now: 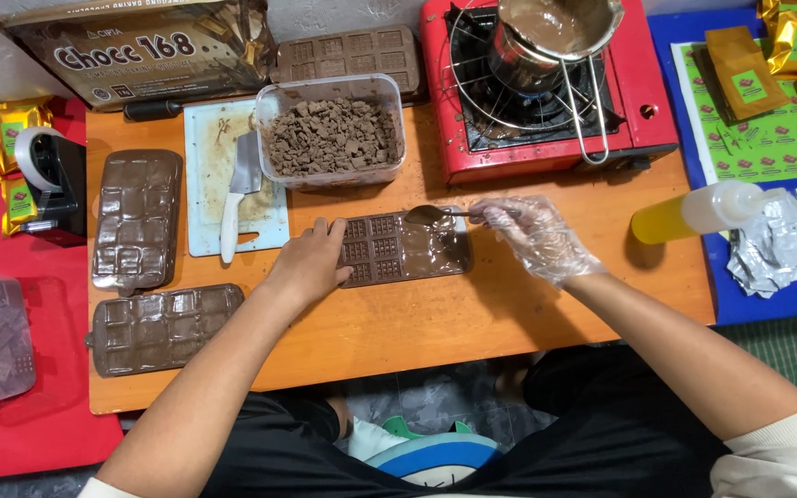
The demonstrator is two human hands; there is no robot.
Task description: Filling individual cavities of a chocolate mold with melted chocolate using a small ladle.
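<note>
Fingers (500, 210) of your gloved right hand (535, 235) pinch a spoon (440, 215) over the brown mould (403, 249) at the table's (509, 314) middle. Your bare left hand (311, 260) lies palm down, fingers together, pressing the mould's left end, forearm angled in from below.

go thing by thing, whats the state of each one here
centre mould: partly filled, right end
left hand: bare, pressing the mould's left end
right hand: gloved, gripping the spoon
spoon: over the mould
two left moulds: filled
tub: open, full of chunks
pot: holds melted chocolate
</note>
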